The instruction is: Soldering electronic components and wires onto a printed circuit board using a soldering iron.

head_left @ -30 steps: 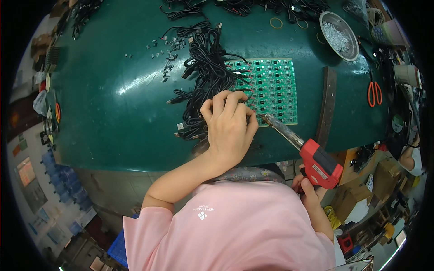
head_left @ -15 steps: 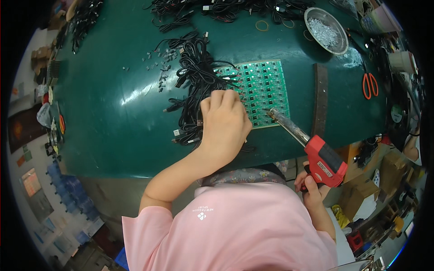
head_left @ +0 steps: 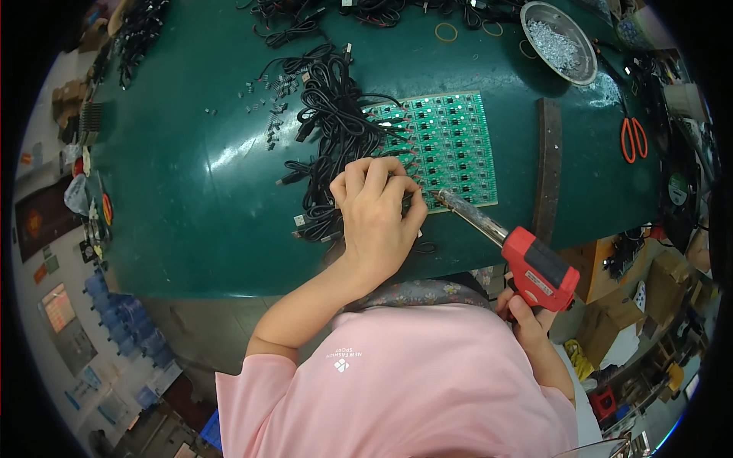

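My left hand point(head_left: 379, 214) is curled over the left edge of the green circuit board panel point(head_left: 469, 145), fingertips pinched at what looks like a thin wire, too small to be sure. Black cable bundles point(head_left: 332, 107) lie along that edge, with short red wire ends on the panel. My right hand point(head_left: 527, 313) grips a red soldering gun point(head_left: 538, 271) from below; its long metal tip reaches the panel just right of my left fingertips.
A dark metal bar point(head_left: 547, 160) lies right of the panel, orange-handled scissors point(head_left: 634, 140) farther right. A metal bowl of small pieces point(head_left: 557, 42), more cables point(head_left: 290, 15) and loose small parts point(head_left: 275, 118) lie on the green table point(head_left: 183, 191). A co-worker's arm point(head_left: 699, 248) shows at right.
The soldering tip moved right and up from my left fingertips, then came back down toward them. My left fingers shifted slightly and are again bent at the panel's edge.
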The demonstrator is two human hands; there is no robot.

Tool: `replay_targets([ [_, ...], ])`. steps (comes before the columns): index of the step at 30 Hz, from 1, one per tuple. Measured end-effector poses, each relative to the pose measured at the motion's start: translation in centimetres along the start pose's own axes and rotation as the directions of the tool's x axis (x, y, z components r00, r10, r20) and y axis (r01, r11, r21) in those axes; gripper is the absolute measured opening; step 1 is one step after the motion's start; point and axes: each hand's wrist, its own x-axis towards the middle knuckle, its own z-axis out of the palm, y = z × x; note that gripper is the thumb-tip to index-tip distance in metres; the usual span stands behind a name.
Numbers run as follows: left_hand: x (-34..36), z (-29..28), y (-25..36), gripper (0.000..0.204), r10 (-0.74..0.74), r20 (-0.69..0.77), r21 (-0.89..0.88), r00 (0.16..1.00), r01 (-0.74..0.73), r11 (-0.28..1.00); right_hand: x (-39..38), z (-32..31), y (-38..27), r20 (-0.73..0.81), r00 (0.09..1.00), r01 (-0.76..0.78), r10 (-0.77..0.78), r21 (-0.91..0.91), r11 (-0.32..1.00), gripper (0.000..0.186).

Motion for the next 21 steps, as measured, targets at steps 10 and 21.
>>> replay_targets([
  [10, 0.04, -0.14, 0.05, 0.013, -0.018, 0.028, -0.041, 0.999, 0.019, 0.999, 0.16, 0.36, 0.29, -0.021, 1.000, -0.020, 0.020, 0.031, 0.999, 0.032],
  [21, 0.29, -0.11, 0.11, 0.012, 0.024, 0.024, -0.020, 0.999, -0.023, 1.000, 0.11, 0.51, 0.41, -0.024, 0.998, -0.062, 0.064, 0.082, 0.995, 0.028],
])
